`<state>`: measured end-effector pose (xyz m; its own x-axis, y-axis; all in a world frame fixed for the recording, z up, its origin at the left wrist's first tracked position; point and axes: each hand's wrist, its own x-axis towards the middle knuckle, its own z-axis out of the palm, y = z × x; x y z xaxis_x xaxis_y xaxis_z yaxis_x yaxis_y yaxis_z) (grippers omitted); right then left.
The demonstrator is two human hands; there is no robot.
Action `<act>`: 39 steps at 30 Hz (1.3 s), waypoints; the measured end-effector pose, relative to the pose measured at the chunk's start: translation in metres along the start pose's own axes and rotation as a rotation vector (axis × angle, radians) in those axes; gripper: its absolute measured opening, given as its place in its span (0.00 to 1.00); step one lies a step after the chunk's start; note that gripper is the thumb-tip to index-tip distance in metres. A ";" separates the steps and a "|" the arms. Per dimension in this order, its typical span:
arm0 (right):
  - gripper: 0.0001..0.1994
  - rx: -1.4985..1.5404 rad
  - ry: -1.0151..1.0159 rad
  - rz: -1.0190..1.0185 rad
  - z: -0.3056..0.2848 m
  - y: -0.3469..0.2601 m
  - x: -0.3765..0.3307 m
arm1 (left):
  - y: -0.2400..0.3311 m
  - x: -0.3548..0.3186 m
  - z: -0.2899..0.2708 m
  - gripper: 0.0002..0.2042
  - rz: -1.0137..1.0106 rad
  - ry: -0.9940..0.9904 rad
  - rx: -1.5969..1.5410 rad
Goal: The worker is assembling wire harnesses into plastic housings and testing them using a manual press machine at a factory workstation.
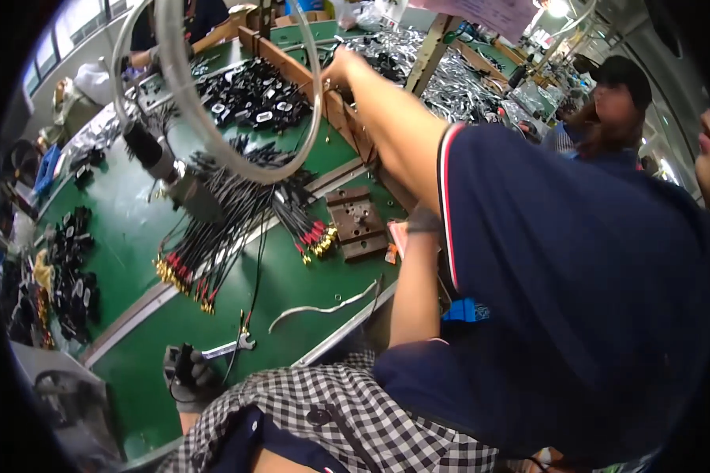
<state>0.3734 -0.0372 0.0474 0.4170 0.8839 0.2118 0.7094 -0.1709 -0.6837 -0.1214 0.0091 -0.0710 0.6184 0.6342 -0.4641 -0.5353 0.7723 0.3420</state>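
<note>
A long green desk [134,221] fills the workshop, its wooden divider [347,118] running away between heaps of black parts. A co-worker's navy shirt [575,284] blocks the right. Cable bundle [229,229] lies mid-desk. The gloved left hand [188,377], grip clenched on a dark tool; right hand unseen

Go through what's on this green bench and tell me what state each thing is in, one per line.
Gloved left hand: closed around a dark tool handle.
Right hand: out of view.
Black cables with gold and red connectors: loose, fanned across the green bench.
Brown metal fixture block: lying flat, empty.
Silver spanner: lying flat.
</note>
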 end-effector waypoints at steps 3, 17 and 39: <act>0.17 0.674 0.622 0.112 0.063 0.017 -0.080 | 0.003 0.003 -0.002 0.20 -0.037 -0.128 0.027; 0.09 0.722 -0.479 -0.147 0.271 -0.151 -0.143 | -0.013 0.016 0.038 0.13 0.513 0.204 0.222; 0.16 0.111 -0.498 -0.390 0.253 -0.146 -0.106 | 0.003 0.018 0.054 0.13 0.837 0.222 1.287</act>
<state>0.0822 0.0043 -0.0520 -0.1921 0.9730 0.1282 0.6819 0.2263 -0.6956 -0.0808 0.0242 -0.0340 0.2488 0.9579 0.1436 0.2380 -0.2041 0.9496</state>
